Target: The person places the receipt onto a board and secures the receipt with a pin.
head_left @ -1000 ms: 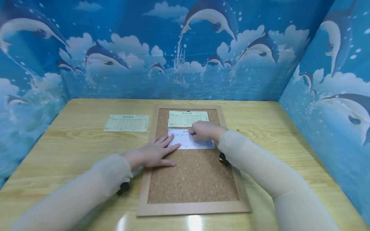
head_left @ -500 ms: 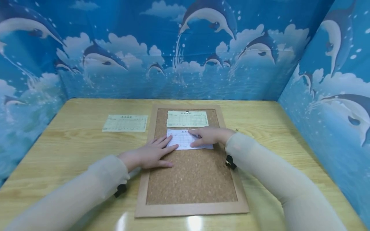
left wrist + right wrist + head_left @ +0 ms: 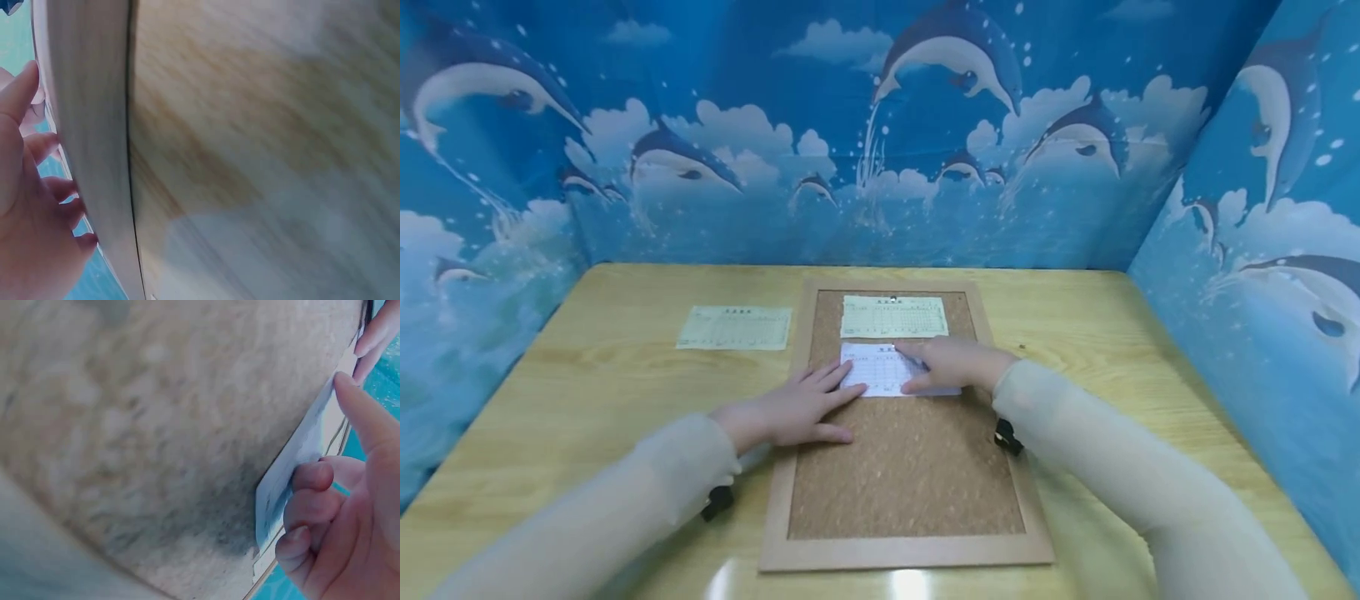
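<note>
One white slip (image 3: 878, 372) mid-frame: left hand (image 3: 797, 410) spread on it, right hand (image 3: 957, 363), thumb-index parted. I'd guess pinning; next wants firm pressure.

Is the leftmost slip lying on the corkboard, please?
No, the head view shows the leftmost slip lying on the wooden table, to the left of the corkboard.

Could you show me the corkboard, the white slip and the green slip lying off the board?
Corkboard (image 3: 906, 475), head view: bare cork in its lower half.
White slip (image 3: 882, 372), head view: uncovered middle of its face.
Green slip off the board (image 3: 733, 328), head view: centre of its face.
</note>
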{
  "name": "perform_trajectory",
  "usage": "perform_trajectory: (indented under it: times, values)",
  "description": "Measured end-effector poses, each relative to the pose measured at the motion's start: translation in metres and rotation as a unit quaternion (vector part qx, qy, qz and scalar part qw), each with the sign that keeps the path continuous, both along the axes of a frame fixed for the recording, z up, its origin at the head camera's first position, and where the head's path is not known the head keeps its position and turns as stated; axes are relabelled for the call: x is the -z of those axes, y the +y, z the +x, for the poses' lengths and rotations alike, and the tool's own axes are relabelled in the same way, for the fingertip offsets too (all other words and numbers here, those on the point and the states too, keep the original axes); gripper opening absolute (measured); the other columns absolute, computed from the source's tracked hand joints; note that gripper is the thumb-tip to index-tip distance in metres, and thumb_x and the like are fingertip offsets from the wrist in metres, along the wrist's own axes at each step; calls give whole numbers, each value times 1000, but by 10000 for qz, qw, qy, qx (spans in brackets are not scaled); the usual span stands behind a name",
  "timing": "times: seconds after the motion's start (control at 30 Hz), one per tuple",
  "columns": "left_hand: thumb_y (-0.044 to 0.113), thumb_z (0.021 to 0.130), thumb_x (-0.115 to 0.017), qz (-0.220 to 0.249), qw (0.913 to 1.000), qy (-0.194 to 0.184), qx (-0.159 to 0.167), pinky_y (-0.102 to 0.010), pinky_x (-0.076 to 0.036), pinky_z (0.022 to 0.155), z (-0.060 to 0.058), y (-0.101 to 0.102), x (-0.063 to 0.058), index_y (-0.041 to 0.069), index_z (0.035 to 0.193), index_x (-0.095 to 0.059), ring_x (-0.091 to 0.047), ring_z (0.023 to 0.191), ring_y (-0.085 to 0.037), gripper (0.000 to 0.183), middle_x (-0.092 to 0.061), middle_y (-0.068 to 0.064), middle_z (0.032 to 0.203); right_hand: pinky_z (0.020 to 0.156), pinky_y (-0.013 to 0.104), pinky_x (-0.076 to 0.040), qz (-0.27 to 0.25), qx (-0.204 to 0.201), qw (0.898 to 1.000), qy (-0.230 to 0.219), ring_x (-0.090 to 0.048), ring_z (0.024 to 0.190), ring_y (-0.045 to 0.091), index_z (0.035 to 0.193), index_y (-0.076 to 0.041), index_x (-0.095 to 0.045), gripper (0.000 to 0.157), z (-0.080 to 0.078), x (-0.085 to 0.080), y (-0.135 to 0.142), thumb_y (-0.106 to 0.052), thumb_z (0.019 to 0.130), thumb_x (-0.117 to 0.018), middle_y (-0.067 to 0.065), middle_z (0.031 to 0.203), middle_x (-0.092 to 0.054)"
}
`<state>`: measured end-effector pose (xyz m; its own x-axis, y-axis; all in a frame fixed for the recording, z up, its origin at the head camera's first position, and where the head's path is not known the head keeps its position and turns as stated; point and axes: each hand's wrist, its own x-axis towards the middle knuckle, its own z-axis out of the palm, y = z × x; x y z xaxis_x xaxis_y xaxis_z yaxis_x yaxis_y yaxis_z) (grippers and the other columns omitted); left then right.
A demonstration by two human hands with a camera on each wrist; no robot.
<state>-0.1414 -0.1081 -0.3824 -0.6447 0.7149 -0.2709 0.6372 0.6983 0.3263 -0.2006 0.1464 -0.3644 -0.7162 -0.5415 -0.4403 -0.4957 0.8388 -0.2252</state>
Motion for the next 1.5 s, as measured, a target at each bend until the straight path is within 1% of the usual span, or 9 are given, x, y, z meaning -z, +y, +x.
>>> perform_trajectory:
  times: [0.1, 0.2, 0.27, 0.37, 0.6, 0.9, 1.1, 1.27, 1.5]
  values:
    - [59, 89, -46, 120, 9999, -20, -60, -52, -5, 109, -1, -2, -3, 18, 149, -26, -2, 140, -32, 75, -5, -16, 154, 96, 41, -40, 112, -41, 9998, 133, -53, 115, 25, 148, -18, -27, 77, 0, -6, 0, -54, 87, -56, 12, 133, -52]
    - [57, 90, -48, 319, 9995, -57, -66, -52, -8, 109, 1, -8, -4, 15, 148, -28, -6, 140, -33, 75, -8, -18, 154, 77, 36, -46, 132, -117, 9997, 152, -58, 84, 19, 147, -16, -31, 75, 2, -8, -2, -54, 87, -57, 11, 102, -64]
    - [54, 90, -51, 504, 9987, -69, -75, -52, -11, 109, 2, -13, -4, 13, 147, -29, -10, 139, -36, 74, -10, -20, 153, 63, 32, -40, 127, -196, 9995, 220, -47, 64, 14, 145, -16, -35, 72, 3, -8, -4, -54, 87, -57, 5, 76, -57]
    - [50, 89, -55, 765, 9968, -115, -193, -51, -16, 108, 2, -20, -3, 11, 147, -30, -14, 137, -38, 73, -12, -20, 152, 53, 30, -29, 6, -320, 9990, 322, -30, 53, 12, 142, -16, -41, 67, 6, -7, -8, -52, 88, -56, -1, 59, -40]
    - [54, 88, -54, 998, 9918, -445, -656, -52, -16, 107, 1, -33, -8, 17, 148, -29, -14, 138, -38, 75, -8, -15, 154, 51, 27, -30, -355, -429, 9976, 418, -35, 52, 9, 134, -19, -53, 51, 13, -8, -17, -46, 91, -55, -4, 61, -50]
    - [48, 91, -54, 1354, 9840, -635, -971, -55, -19, 105, -4, -54, -7, 12, 148, -28, -18, 136, -41, 72, -7, -17, 154, 51, 25, -27, -901, -519, 9924, 654, -29, 49, 7, 130, -15, -57, 41, 12, -1, -33, -36, 94, -55, -7, 54, -39]
    - [41, 94, -52, 1671, 9748, -452, -1405, -57, -18, 105, -9, -71, -6, 6, 145, -32, -20, 134, -43, 65, -18, -21, 151, 56, 24, -35, -1154, -539, 9895, 680, -36, 49, 6, 128, -14, -59, 36, 14, -2, -51, -31, 96, -53, -9, 55, -47]
    - [36, 96, -50, 1676, 9699, -243, -1750, -58, -19, 104, -14, -85, -11, 0, 142, -35, -26, 132, -45, 60, -29, -26, 145, 61, 25, -41, -1303, -596, 9876, 646, -47, 55, 6, 126, -12, -60, 35, 16, -3, -66, -28, 96, -53, -7, 64, -58]
    - [29, 97, -51, 1594, 9596, 9, -2318, -57, -31, 98, -27, -103, -13, -5, 136, -42, -38, 124, -45, 52, -41, -28, 137, 65, 25, -44, -1407, -608, 9867, 545, -52, 66, 7, 124, -14, -61, 35, 18, 0, -85, -31, 95, -55, -7, 75, -59]
